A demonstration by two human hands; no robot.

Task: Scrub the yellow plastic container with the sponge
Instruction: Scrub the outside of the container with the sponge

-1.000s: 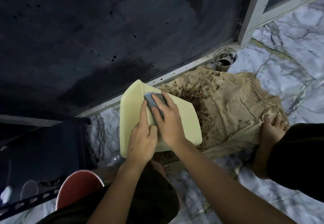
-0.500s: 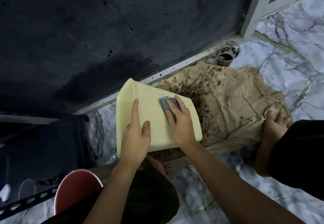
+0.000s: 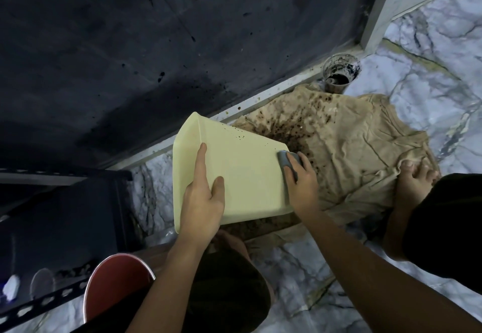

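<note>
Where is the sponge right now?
In the head view, the sponge is under the right hand, pressed against the right edge of the yellow container, just above the stained cloth.

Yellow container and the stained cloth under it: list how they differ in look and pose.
The yellow container is smooth, rigid and tilted, held up by the left hand; the cloth lies crumpled flat on the floor. The container shows only a few dark specks near its far edge; the cloth carries a dense brown splatter. Both are pale and speckled with the same dark dirt.

Pale yellow container [image 3: 242, 173] tilted, grey sponge [image 3: 288, 161] at right edge
</note>
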